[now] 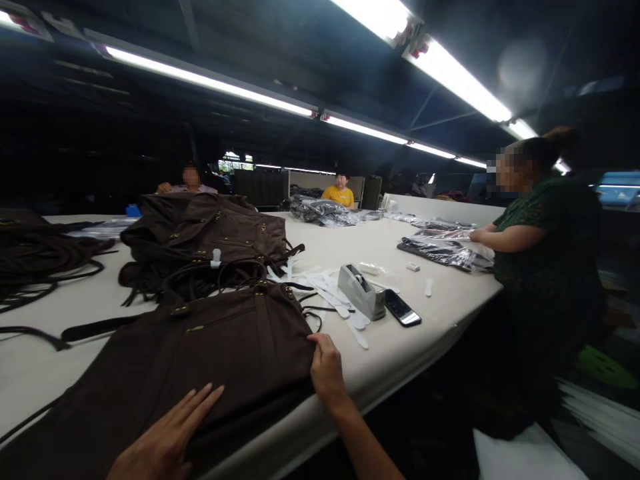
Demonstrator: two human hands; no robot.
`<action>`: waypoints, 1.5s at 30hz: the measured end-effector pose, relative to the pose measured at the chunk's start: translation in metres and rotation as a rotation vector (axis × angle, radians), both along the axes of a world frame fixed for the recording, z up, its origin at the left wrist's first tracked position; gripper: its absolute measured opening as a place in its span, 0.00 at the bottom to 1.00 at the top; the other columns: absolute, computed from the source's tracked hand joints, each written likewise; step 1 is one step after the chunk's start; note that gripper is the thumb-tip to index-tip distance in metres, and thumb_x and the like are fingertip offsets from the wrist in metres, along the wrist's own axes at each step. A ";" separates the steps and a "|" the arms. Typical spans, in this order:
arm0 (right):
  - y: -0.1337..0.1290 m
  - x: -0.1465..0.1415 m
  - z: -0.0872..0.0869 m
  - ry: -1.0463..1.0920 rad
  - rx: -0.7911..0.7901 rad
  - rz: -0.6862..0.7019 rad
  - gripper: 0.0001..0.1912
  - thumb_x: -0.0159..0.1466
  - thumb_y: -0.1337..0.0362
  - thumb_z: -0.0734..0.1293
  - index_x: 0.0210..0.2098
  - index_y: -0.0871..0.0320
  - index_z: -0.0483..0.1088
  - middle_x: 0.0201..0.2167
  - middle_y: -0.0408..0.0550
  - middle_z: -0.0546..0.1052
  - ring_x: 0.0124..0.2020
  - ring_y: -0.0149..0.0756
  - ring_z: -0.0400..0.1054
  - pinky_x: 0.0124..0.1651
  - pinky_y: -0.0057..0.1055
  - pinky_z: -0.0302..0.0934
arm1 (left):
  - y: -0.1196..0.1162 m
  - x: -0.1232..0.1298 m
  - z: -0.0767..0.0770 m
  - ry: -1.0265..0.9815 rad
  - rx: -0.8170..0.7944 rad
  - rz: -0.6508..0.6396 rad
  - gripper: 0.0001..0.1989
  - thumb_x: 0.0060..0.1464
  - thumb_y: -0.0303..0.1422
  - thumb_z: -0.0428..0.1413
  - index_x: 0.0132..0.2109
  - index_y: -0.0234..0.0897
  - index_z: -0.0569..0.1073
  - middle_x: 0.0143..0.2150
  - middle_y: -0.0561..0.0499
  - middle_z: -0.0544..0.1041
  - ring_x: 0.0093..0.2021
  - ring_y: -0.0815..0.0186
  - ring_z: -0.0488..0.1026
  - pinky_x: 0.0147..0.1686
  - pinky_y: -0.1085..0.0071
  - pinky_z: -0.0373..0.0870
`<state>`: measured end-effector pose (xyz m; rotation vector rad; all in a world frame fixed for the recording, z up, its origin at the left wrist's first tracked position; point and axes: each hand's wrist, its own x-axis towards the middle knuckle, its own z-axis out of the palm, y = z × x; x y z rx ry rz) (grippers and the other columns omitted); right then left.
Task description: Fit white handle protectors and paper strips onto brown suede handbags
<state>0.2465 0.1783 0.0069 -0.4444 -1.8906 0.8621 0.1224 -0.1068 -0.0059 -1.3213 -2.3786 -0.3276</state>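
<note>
A dark brown bag (225,353) with zip pockets and brass fittings lies flat on the white table (425,333) right in front of me. My left hand (165,433) rests on its lower part, fingers spread and holding nothing. My right hand (327,367) grips the bag's right edge, its fingers curled over the material. A second brown bag (210,233) lies beyond, with its straps tangled against the first bag's handles. The underside of the near bag is hidden.
Next to the bag are white strips (330,287), a grey tape dispenser (361,291) and a phone (403,308). Plastic-wrapped packs (445,250) lie farther along. A co-worker (545,253) stands at the right table edge. Dark straps (40,260) lie at left.
</note>
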 end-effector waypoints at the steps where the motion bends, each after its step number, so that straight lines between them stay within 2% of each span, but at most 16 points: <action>1: 0.001 -0.001 0.002 -0.021 -0.008 0.007 0.18 0.63 0.74 0.54 0.39 0.56 0.74 0.36 0.52 0.77 0.41 0.42 0.73 0.46 0.37 0.68 | 0.001 0.004 0.010 -0.031 -0.037 0.016 0.45 0.38 0.22 0.48 0.65 0.55 0.62 0.63 0.59 0.69 0.60 0.61 0.70 0.52 0.67 0.75; 5: 0.006 0.005 0.004 -0.083 -0.072 0.058 0.17 0.64 0.71 0.55 0.41 0.57 0.74 0.39 0.52 0.77 0.44 0.42 0.72 0.51 0.38 0.65 | 0.012 0.024 0.047 -0.147 -0.149 0.048 0.43 0.39 0.21 0.50 0.65 0.46 0.63 0.66 0.52 0.65 0.64 0.59 0.65 0.57 0.62 0.71; 9: 0.012 0.011 0.004 -0.139 -0.130 0.110 0.14 0.64 0.65 0.60 0.43 0.57 0.74 0.42 0.52 0.77 0.45 0.42 0.71 0.53 0.39 0.63 | 0.023 0.030 0.063 -0.243 -0.194 0.045 0.43 0.41 0.21 0.53 0.67 0.44 0.61 0.67 0.48 0.63 0.65 0.58 0.64 0.59 0.60 0.69; 12: 0.016 0.013 0.004 -0.165 -0.162 0.145 0.14 0.64 0.61 0.62 0.45 0.58 0.74 0.43 0.52 0.77 0.46 0.42 0.71 0.53 0.39 0.64 | 0.026 0.028 0.061 -0.252 -0.220 0.040 0.43 0.41 0.19 0.51 0.67 0.44 0.61 0.66 0.48 0.65 0.64 0.60 0.66 0.58 0.62 0.70; 14: 0.015 0.016 0.005 -0.168 -0.176 0.166 0.15 0.64 0.60 0.62 0.46 0.59 0.74 0.44 0.53 0.78 0.45 0.42 0.72 0.52 0.39 0.65 | 0.023 0.027 0.054 -0.189 -0.202 0.022 0.41 0.41 0.16 0.47 0.65 0.43 0.64 0.64 0.49 0.68 0.62 0.62 0.68 0.57 0.64 0.70; 19: 0.002 0.041 -0.002 -0.159 -0.232 0.237 0.17 0.66 0.58 0.62 0.51 0.58 0.71 0.48 0.54 0.77 0.49 0.45 0.72 0.53 0.42 0.67 | -0.002 0.044 0.021 0.124 -0.047 -0.097 0.34 0.50 0.14 0.41 0.61 0.39 0.69 0.59 0.48 0.73 0.57 0.64 0.73 0.55 0.68 0.72; 22: -0.010 0.065 -0.009 -0.170 -0.227 0.264 0.17 0.67 0.57 0.61 0.53 0.53 0.70 0.53 0.52 0.74 0.55 0.45 0.69 0.59 0.44 0.63 | -0.019 0.065 0.001 0.261 0.023 -0.094 0.32 0.55 0.17 0.41 0.63 0.40 0.67 0.61 0.49 0.71 0.59 0.64 0.71 0.58 0.69 0.70; 24: -0.016 0.077 -0.011 -0.167 -0.208 0.253 0.17 0.68 0.57 0.61 0.53 0.52 0.70 0.54 0.51 0.73 0.57 0.46 0.67 0.61 0.45 0.61 | -0.026 0.076 -0.005 0.300 0.036 -0.087 0.31 0.57 0.19 0.41 0.65 0.40 0.64 0.63 0.50 0.70 0.61 0.64 0.69 0.60 0.69 0.67; 27: -0.018 0.084 -0.009 -0.147 -0.176 0.236 0.16 0.68 0.57 0.61 0.52 0.52 0.71 0.52 0.52 0.74 0.56 0.46 0.68 0.61 0.45 0.62 | -0.029 0.083 0.001 0.322 0.030 -0.099 0.31 0.57 0.19 0.42 0.66 0.39 0.62 0.62 0.49 0.70 0.60 0.64 0.70 0.60 0.70 0.68; 30: -0.015 0.078 -0.003 -0.158 -0.153 0.234 0.15 0.68 0.58 0.61 0.50 0.53 0.72 0.50 0.52 0.75 0.53 0.45 0.69 0.58 0.43 0.64 | -0.024 0.082 0.017 0.282 0.009 -0.131 0.32 0.55 0.18 0.42 0.65 0.38 0.64 0.60 0.49 0.73 0.57 0.64 0.73 0.55 0.70 0.72; 32: -0.012 0.070 0.001 -0.172 -0.136 0.226 0.14 0.68 0.60 0.60 0.50 0.54 0.72 0.48 0.52 0.75 0.52 0.44 0.69 0.57 0.42 0.65 | -0.018 0.079 0.028 0.184 -0.013 -0.121 0.32 0.53 0.16 0.42 0.63 0.36 0.67 0.58 0.47 0.74 0.55 0.63 0.74 0.53 0.68 0.74; 35: -0.008 0.057 0.010 -0.174 -0.031 0.158 0.14 0.68 0.61 0.60 0.49 0.57 0.72 0.50 0.55 0.73 0.54 0.44 0.67 0.59 0.45 0.62 | -0.007 0.072 0.040 0.003 -0.060 -0.064 0.32 0.50 0.16 0.42 0.61 0.34 0.70 0.57 0.46 0.75 0.55 0.61 0.75 0.54 0.64 0.74; 38: -0.008 0.048 0.030 -0.198 0.181 0.107 0.16 0.67 0.62 0.62 0.52 0.57 0.72 0.57 0.58 0.68 0.61 0.47 0.61 0.63 0.49 0.57 | 0.000 0.065 0.041 -0.073 -0.068 -0.030 0.32 0.50 0.16 0.41 0.60 0.32 0.70 0.58 0.45 0.74 0.57 0.60 0.73 0.56 0.62 0.72; 40: -0.011 0.046 0.047 -0.263 0.352 0.231 0.18 0.66 0.61 0.65 0.56 0.53 0.70 0.61 0.55 0.67 0.64 0.47 0.59 0.65 0.49 0.54 | 0.000 0.063 0.037 -0.056 -0.046 -0.036 0.31 0.51 0.16 0.41 0.60 0.31 0.70 0.59 0.44 0.73 0.57 0.59 0.73 0.57 0.61 0.72; 42: -0.015 0.047 0.060 -0.363 0.520 0.440 0.26 0.62 0.58 0.70 0.59 0.50 0.67 0.62 0.52 0.67 0.65 0.48 0.58 0.68 0.53 0.48 | -0.002 0.063 0.030 -0.015 -0.016 -0.047 0.30 0.53 0.17 0.42 0.61 0.32 0.69 0.60 0.43 0.72 0.58 0.58 0.72 0.57 0.60 0.72; 45: -0.019 0.049 0.062 -0.499 0.684 0.640 0.47 0.49 0.51 0.78 0.65 0.48 0.60 0.64 0.55 0.64 0.65 0.54 0.57 0.69 0.59 0.38 | -0.004 0.063 0.021 0.060 0.014 -0.064 0.30 0.54 0.18 0.43 0.62 0.35 0.69 0.60 0.43 0.72 0.58 0.58 0.72 0.56 0.61 0.73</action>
